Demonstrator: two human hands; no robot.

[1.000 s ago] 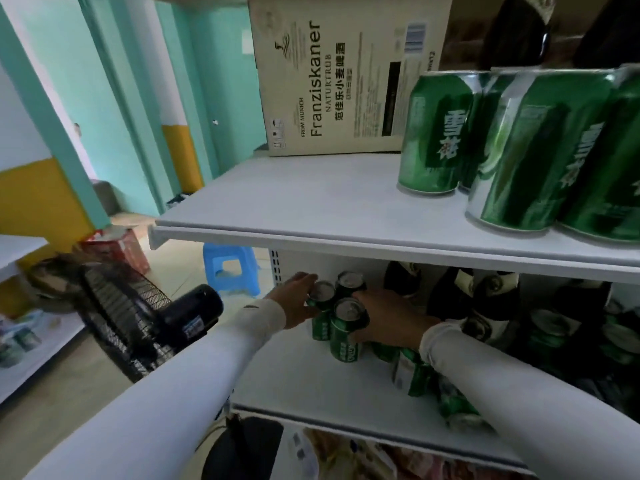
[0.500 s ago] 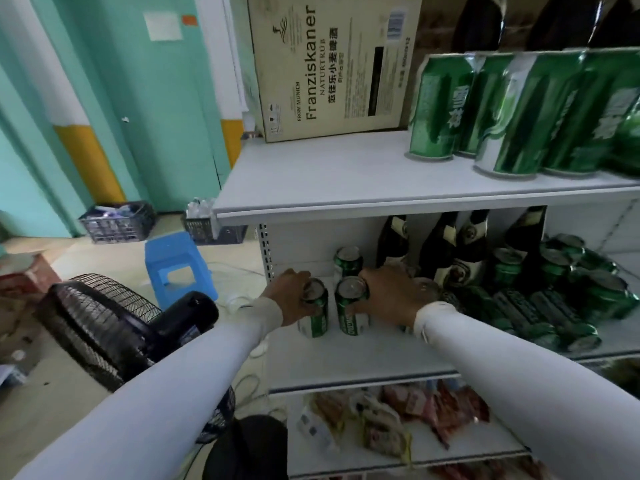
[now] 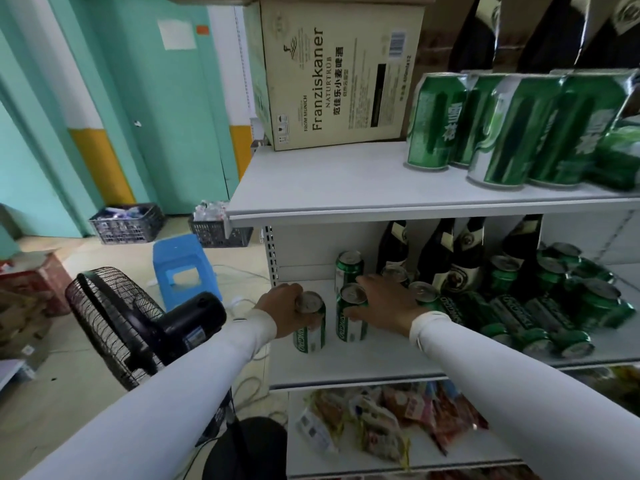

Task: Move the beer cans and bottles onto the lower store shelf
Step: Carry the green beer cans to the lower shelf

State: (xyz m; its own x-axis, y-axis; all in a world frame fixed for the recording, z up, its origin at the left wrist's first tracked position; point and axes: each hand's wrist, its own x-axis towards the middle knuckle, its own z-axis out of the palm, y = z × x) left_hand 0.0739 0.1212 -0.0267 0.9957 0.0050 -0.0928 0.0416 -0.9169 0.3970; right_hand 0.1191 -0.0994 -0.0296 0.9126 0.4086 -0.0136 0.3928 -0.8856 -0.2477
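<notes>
Left of centre frame, the left hand [image 3: 282,311] grips the top of an upright green aluminium beer can [image 3: 310,323] standing near the front left of the white metal lower shelf [image 3: 374,362]. Just beside it, the right hand [image 3: 384,306] clasps a second upright green can [image 3: 351,315], thumb on its side. Right of centre, dark glass bottles [image 3: 464,258] stand at the back; more green cans [image 3: 540,317] lie toppled at lower right.

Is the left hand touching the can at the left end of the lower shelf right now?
Touching. The head view shows the left hand wrapped around the top of the leftmost can, fingers curled over its rim.
</notes>
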